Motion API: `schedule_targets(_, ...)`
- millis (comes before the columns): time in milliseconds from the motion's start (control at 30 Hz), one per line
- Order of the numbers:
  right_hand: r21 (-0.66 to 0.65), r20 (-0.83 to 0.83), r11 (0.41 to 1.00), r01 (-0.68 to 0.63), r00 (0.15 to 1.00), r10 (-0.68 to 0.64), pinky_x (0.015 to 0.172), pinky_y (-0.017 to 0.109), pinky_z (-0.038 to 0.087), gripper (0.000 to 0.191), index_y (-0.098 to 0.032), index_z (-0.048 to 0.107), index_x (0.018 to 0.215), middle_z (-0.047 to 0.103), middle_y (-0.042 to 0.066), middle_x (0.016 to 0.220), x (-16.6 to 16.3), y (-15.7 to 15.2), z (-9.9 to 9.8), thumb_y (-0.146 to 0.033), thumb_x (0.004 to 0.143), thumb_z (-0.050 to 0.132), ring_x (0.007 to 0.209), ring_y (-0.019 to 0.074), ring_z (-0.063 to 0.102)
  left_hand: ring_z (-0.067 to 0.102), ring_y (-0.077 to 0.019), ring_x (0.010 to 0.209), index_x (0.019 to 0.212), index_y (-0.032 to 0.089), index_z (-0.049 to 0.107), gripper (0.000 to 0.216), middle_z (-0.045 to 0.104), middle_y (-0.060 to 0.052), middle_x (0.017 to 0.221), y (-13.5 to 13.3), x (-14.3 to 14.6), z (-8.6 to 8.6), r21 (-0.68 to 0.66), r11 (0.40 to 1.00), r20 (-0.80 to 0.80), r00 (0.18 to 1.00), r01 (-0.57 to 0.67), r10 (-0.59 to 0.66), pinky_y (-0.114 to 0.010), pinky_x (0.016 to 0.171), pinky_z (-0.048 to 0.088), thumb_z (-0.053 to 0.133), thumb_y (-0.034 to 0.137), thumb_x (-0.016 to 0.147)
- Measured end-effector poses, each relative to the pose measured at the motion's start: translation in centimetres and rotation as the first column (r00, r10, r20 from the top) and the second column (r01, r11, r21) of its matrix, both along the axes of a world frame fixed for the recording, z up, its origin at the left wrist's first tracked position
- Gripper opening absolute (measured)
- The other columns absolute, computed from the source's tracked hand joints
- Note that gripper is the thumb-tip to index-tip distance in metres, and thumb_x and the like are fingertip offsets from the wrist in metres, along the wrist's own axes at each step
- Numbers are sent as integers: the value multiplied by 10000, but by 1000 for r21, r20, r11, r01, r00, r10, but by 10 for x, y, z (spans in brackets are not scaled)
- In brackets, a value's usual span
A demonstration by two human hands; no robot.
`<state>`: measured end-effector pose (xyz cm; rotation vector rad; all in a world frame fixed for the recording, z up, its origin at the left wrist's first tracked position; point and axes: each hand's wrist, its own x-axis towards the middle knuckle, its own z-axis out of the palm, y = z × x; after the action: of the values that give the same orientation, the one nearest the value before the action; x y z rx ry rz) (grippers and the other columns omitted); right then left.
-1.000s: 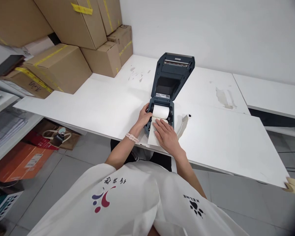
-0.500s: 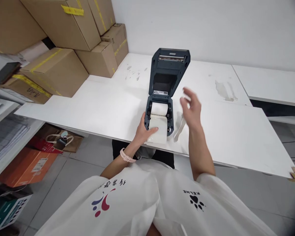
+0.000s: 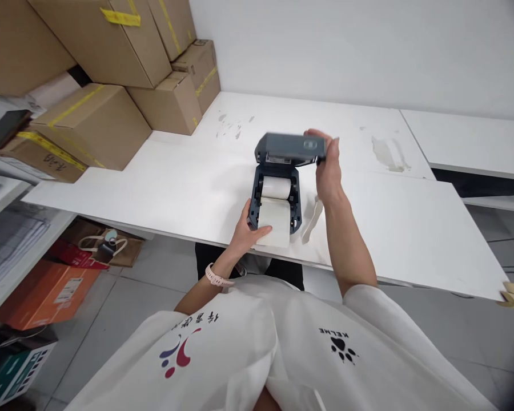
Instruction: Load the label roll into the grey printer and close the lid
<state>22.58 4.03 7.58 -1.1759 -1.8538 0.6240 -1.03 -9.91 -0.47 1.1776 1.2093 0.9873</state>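
Note:
A dark blue-grey label printer (image 3: 297, 214) stands near the front edge of the white table (image 3: 394, 228). A white paper roll (image 3: 276, 187) lies in its bay, and a strip of paper (image 3: 276, 224) runs out over the front. My right hand (image 3: 328, 168) grips the printer's lid (image 3: 289, 149), which is tilted halfway down over the bay. At the printer's front left, my left hand (image 3: 246, 231) pinches the strip's lower left corner with the thumb on top. A pale bracelet sits on my left wrist.
Stacked cardboard boxes (image 3: 94, 123) with yellow tape fill the table's back left. A curled paper strip (image 3: 312, 220) lies right of the printer. A second white table (image 3: 471, 142) adjoins on the right. Shelves, an orange box (image 3: 47, 291) and a bag sit on the left.
My right hand left the paper strip, rose to the upright lid and has swung it halfway down. My left hand shifted from the roll's side to the strip's front corner.

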Motion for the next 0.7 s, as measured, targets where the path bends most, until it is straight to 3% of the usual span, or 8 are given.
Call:
schedule_targets(100, -58, -117, 996, 65, 991, -72, 1306, 488, 276, 711, -448, 435, 1524, 364, -87, 1671, -10, -61, -16, -813, 959, 204, 1605, 268, 272, 280, -311, 1607, 1662, 334, 141, 1035, 191, -75, 1766, -3, -11, 4, -82, 997, 80, 997, -4, 10, -426, 1250, 379, 632, 721, 837)
schedule_targets(167, -113, -170, 993, 42, 984, -61, 1332, 475, 217, 598, -430, 513, 1466, 333, -94, 1693, -16, -89, -27, -738, 984, 338, 1623, 245, 223, 244, -291, 1621, 1665, 322, 128, 956, 174, -68, 1770, -3, -16, 9, -110, 993, 116, 992, -38, 51, -431, 1265, 357, 496, 753, 896)
schedule_targets(233, -196, -245, 980, 28, 967, -76, 1332, 483, 228, 612, -418, 459, 1510, 277, -75, 1723, -21, -105, -37, -680, 957, 488, 1632, 242, 193, 215, -282, 1630, 1661, 330, 150, 894, 174, -49, 1771, 0, -16, 16, -94, 994, 99, 993, -63, 72, -437, 1282, 329, 456, 736, 926)
schedule_targets(333, -341, -396, 939, 30, 902, -173, 1314, 509, 280, 896, -398, 203, 1635, 179, -29, 1759, -26, -112, -52, -650, 880, 615, 1636, 249, 180, 145, -292, 1644, 1653, 353, 176, 873, 139, -12, 1779, 10, -8, 25, -84, 992, 37, 995, -95, 98, -448, 1302, 296, 513, 699, 925)
schedule_targets(433, -466, -460, 885, -17, 859, -226, 1292, 533, 331, 1065, -408, 66, 1658, 201, -11, 1756, -25, -112, -67, -662, 822, 675, 1623, 264, 228, 244, -321, 1618, 1642, 321, 220, 895, 232, -36, 1757, 20, 4, 29, -116, 991, 54, 996, -67, 73, -456, 1282, 353, 608, 635, 900)
schedule_targets(567, -575, -429, 813, -92, 880, -204, 1262, 548, 389, 1030, -358, 77, 1668, 371, 30, 1695, -21, -114, -83, -708, 857, 606, 1551, 282, 398, 466, -350, 1497, 1533, 257, 437, 773, 529, -92, 1592, 21, 11, 29, -119, 993, 136, 991, -2, 18, -476, 1217, 442, 684, 564, 868)
schedule_targets(700, -591, -431, 801, -98, 877, -211, 1260, 535, 402, 994, -331, 139, 1659, 404, 42, 1678, -20, -117, -87, -691, 866, 618, 1526, 281, 438, 536, -350, 1432, 1481, 225, 498, 763, 596, -113, 1524, 19, 9, 23, -93, 995, 142, 988, -45, 58, -482, 1180, 469, 726, 565, 837)
